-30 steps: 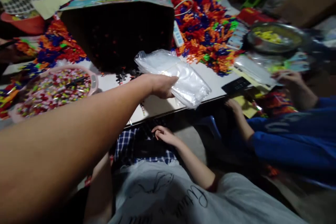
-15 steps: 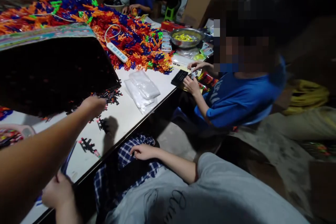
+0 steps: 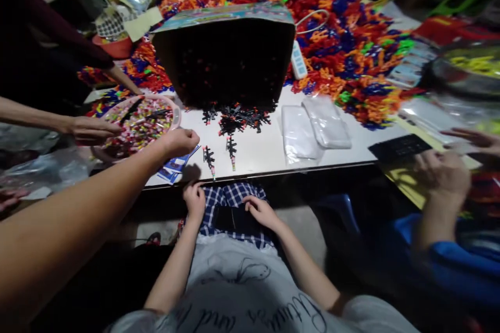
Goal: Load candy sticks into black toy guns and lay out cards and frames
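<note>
White tabletop [image 3: 258, 158], crowded, with the dark box [image 3: 226, 57] as my marker. My left hand [image 3: 180, 141] hovers forward-left of that box, fingers curled together into a loose fist; I can't see anything in it. The blue cards [image 3: 175, 166] lie just beneath it at the table edge, with the pink bowl [image 3: 176, 114] close on its left. I'd say lower it gently, wrist clear of the bowl's rim.

Only writing visible: black cursive script on the grey shirt [image 3: 250, 296] of the person seated in front, cut off at frame bottom, too distorted to read. Print on the box [image 3: 222, 13] lid and the cards [image 3: 177, 165]: too blurred.
</note>
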Tool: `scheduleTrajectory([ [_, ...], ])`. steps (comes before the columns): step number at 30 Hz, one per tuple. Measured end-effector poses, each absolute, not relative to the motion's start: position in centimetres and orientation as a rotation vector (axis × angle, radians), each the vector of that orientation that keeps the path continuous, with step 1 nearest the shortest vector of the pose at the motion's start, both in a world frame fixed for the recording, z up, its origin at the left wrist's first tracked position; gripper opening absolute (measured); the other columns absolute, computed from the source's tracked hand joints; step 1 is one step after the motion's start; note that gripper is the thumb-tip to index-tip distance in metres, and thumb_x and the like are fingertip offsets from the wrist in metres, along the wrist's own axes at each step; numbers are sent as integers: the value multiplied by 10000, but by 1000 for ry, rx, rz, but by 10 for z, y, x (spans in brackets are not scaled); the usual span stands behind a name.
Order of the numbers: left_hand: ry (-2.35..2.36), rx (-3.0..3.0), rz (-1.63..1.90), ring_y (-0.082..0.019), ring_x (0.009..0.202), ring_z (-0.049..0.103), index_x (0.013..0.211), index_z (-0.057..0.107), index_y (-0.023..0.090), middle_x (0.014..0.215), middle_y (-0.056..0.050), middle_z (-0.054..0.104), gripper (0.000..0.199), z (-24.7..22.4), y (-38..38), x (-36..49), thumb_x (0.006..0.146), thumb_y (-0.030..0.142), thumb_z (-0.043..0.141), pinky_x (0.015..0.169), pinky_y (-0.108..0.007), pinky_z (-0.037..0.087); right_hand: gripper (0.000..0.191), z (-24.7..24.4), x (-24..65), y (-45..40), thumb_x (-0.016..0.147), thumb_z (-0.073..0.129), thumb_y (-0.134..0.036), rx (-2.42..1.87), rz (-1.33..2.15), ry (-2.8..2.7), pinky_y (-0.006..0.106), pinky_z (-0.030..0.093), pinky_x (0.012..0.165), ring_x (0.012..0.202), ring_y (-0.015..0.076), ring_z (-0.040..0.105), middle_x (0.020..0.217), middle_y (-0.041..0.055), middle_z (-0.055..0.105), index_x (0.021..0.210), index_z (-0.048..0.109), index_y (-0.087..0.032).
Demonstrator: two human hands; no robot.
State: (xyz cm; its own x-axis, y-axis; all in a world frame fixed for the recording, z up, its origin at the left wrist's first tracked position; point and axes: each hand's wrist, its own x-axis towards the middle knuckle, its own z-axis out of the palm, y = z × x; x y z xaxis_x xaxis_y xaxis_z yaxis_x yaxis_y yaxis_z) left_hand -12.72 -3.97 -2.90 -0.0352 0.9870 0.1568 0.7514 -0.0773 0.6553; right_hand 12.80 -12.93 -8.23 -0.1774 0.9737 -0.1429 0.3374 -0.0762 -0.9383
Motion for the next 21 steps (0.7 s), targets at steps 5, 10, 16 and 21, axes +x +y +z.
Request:
scheduleTrajectory([
  [5, 1793, 1872, 909, -292, 1126, 598, 849, 720, 231, 1047, -88, 734, 279, -63, -69, -119, 833, 122, 463, 1019, -499, 410, 371, -61, 124, -124, 749, 415, -43, -1436, 1134, -1658, 328, 503, 846, 838, 186, 658, 875, 48, 717, 908, 712, -200],
  [10, 1734, 1857, 955, -282, 1075, 613, 844, 716, 239, 981, -79, 745, 296, -55, -71, -122, 837, 125, 444, 988, -478, 418, 374, -48, 120, -119, 732, 399, -54, -1438, 1104, -1670, 333, 515, 843, 842, 194, 673, 882, 56, 730, 856, 719, -203],
  [16, 1709, 1733, 1062, -278, 1022, 614, 830, 700, 245, 939, -75, 734, 270, -48, -79, -128, 846, 152, 447, 976, -476, 435, 349, -16, 115, -90, 766, 398, -124, -1394, 1026, -1574, 317, 505, 758, 752, 182, 628, 774, 28, 675, 925, 693, -220],
  [21, 1733, 1500, 1175, -278, 1062, 589, 826, 686, 245, 958, -83, 706, 233, -42, -79, -138, 827, 136, 480, 1042, -480, 403, 329, 26, 92, -31, 837, 443, -244, -1339, 979, -1501, 298, 485, 701, 722, 169, 591, 826, 41, 675, 1081, 660, -203],
])
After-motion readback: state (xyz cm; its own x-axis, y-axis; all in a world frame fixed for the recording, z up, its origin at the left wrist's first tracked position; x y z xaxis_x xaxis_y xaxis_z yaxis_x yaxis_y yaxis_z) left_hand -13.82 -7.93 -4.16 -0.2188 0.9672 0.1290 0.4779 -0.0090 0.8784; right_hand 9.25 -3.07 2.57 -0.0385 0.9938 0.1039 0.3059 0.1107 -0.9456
